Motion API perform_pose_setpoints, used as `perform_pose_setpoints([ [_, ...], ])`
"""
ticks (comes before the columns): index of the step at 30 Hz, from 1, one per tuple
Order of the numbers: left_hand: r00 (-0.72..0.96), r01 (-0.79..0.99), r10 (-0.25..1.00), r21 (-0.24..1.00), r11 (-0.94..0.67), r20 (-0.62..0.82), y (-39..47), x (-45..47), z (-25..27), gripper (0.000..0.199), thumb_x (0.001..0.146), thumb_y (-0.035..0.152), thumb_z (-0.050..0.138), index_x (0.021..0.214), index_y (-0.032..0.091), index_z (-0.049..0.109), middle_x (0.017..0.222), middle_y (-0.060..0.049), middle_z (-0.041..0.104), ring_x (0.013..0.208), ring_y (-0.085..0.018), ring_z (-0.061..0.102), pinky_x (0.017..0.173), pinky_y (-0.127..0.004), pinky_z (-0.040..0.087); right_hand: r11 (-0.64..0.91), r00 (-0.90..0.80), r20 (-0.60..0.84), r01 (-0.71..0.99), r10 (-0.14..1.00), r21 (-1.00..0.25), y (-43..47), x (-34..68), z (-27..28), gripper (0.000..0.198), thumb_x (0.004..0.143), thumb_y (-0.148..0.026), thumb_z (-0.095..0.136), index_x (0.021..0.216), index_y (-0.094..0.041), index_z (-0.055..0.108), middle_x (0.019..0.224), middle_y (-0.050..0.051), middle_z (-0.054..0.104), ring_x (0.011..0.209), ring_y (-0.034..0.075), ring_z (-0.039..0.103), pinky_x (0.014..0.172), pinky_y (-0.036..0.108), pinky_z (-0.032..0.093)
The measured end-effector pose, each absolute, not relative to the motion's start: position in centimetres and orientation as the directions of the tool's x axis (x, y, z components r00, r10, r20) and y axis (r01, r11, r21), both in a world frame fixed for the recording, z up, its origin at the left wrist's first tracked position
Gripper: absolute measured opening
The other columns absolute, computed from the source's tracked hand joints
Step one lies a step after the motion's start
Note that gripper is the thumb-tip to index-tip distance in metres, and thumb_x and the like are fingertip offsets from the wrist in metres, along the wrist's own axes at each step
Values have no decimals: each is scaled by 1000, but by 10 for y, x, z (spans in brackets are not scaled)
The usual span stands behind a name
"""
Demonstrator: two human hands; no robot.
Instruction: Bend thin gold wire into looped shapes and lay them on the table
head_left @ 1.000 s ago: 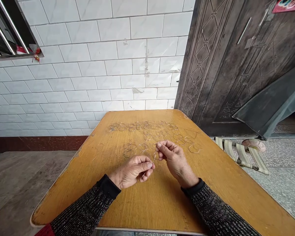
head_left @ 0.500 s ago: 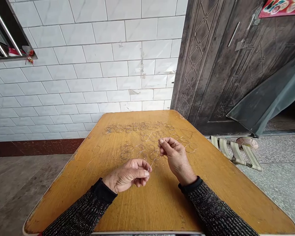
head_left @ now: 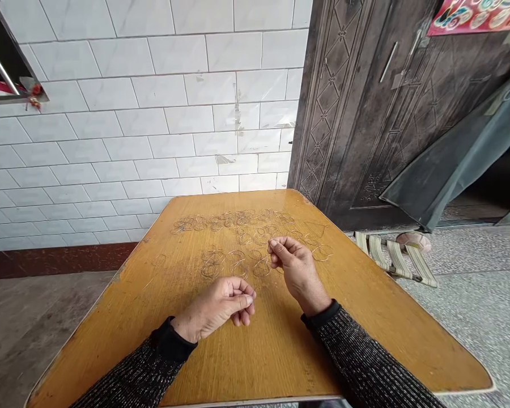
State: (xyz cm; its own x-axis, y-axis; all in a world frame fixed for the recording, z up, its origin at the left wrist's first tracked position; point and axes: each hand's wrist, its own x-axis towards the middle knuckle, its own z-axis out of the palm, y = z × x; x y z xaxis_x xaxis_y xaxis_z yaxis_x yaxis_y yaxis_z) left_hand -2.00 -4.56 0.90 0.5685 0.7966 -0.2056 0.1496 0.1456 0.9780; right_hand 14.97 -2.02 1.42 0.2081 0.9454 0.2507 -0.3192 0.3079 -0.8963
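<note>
My left hand (head_left: 224,306) is above the middle of the table, thumb and forefinger pinched. My right hand (head_left: 292,266) is a little higher and farther right, also in a pinch. A thin wire ran between the two pinches a moment ago; the gap now shows hardly any trace of it against the wood. Beyond the hands, thin wires bent into flower-like loops (head_left: 213,265) lie flat in rows. More looped wires (head_left: 195,222) form the far row, and one leaf-shaped wire (head_left: 317,229) lies at the right.
The wooden table (head_left: 246,362) stands with its far end near a white tiled wall (head_left: 161,124). A single wire with a small loop (head_left: 158,261) lies at its left. Right of the table are a dark carved door (head_left: 344,124), a grey curtain (head_left: 454,158) and a striped-strap stool (head_left: 393,255).
The view has shifted slightly to the right. Both hands keep nearly the same pinched pose, and the wire between them, plain before, hardly shows now.
</note>
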Motion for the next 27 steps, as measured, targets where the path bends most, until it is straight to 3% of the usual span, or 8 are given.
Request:
perform_pose_setpoints([
  [10,622,178,771,983,36,-141,-53,-19,17,20,75,33,57,77,14,51,63,0,58,48,-8,54,47,-21,37,238,145,196,-397,970,-886,-15,152,7,24,63,-36,70,58,-16,56,54,-4,49,43,5,39,41,18,35],
  [16,637,169,758,985,41,-140,-52,-19,10,24,75,36,57,77,14,49,63,0,57,48,-8,55,48,-21,40,262,142,225,-355,964,-898,-16,153,8,25,66,-35,68,56,-16,55,50,-4,48,42,5,39,41,18,35],
  [27,677,359,679,933,32,-284,-51,-20,10,13,75,27,52,75,14,48,61,1,58,47,-8,56,43,-18,36,291,170,247,-326,954,-900,-16,155,15,27,65,-38,68,58,-15,56,49,-5,48,40,5,39,40,17,34],
])
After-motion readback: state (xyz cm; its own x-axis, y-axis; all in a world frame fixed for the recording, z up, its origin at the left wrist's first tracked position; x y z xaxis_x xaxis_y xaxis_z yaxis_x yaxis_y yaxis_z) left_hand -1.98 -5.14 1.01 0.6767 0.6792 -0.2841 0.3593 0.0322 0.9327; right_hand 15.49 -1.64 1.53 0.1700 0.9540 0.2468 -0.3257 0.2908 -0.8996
